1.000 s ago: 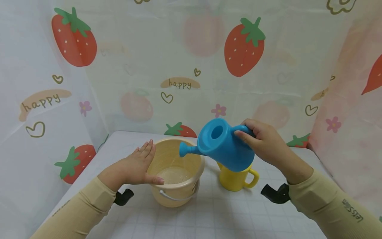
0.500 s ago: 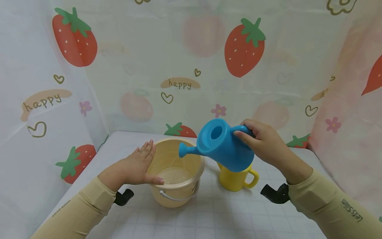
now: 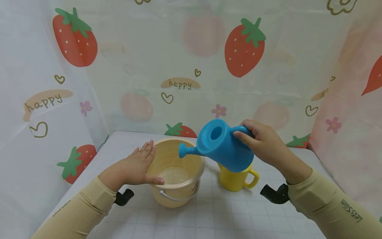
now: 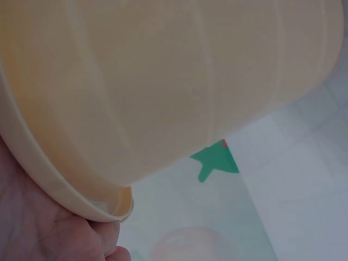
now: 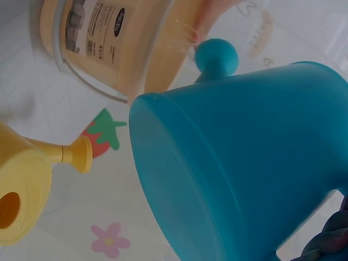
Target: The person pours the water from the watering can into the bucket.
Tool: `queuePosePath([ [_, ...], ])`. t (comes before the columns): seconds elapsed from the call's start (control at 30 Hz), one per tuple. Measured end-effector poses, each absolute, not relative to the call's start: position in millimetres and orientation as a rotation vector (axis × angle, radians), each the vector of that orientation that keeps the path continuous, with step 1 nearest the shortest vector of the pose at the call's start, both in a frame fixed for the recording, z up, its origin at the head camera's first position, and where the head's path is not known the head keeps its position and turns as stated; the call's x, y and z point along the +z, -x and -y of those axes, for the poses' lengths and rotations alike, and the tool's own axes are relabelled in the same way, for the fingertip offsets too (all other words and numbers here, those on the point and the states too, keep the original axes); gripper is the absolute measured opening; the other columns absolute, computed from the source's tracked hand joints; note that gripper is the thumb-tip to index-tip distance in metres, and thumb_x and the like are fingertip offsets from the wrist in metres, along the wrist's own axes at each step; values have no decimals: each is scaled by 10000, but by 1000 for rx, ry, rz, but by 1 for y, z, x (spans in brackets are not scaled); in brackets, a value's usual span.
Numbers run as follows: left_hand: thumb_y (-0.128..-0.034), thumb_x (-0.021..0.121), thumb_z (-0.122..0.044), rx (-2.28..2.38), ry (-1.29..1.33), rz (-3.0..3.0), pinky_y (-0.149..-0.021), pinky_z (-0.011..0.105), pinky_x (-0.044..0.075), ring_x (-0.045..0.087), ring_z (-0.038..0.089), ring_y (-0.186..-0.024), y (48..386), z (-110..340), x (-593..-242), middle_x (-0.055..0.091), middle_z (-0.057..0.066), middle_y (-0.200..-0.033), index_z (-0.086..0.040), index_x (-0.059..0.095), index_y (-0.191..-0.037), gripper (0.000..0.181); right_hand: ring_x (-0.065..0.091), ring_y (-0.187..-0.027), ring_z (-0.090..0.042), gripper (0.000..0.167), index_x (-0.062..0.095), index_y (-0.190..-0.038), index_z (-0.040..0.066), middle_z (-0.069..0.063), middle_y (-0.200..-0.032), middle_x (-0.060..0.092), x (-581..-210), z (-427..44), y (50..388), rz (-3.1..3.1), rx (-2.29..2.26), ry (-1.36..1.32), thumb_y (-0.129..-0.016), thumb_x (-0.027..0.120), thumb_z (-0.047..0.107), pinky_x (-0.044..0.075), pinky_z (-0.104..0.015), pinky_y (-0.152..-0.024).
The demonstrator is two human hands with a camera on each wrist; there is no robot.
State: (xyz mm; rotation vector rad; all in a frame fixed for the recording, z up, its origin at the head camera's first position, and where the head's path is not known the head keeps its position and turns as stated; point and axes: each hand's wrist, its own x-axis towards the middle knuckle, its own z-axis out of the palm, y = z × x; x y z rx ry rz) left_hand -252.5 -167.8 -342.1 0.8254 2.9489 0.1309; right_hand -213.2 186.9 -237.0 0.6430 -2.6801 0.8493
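In the head view, my right hand (image 3: 264,142) grips the handle of a blue watering can (image 3: 228,146), tilted with its sprinkler head (image 3: 182,150) over a cream bucket (image 3: 174,196). Thin water streaks show by the spout in the right wrist view. Rippled water (image 3: 176,175) lies in the bottom of the bucket. My left hand (image 3: 131,169) rests on the bucket's left rim, fingers straight and thumb apart along the near side. The left wrist view has the palm (image 4: 38,217) against the rim (image 4: 54,185).
A yellow watering can (image 3: 232,181) stands on the white table (image 3: 226,219) right of the bucket, partly hidden below the blue one. The bucket's white handle (image 3: 179,199) hangs at its front. Strawberry-printed sheets (image 3: 143,59) enclose the back and sides.
Both hands, the blue watering can and the bucket stay almost still. The fine water streams from the spout look fainter in the head view than before.
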Motion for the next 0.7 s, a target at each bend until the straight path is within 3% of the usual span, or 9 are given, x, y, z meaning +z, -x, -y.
queuePosePath([
  [0.7, -670, 409, -836, 140, -817, -2944, -1079, 533, 130, 14, 389, -1373, 254, 167, -342, -1, 259, -1492, 103, 107, -1418, 1238, 593, -857, -263, 231, 584, -952, 82, -68, -876, 617, -235, -187, 213, 2684, 844, -640, -926, 531, 305, 484, -533, -790],
])
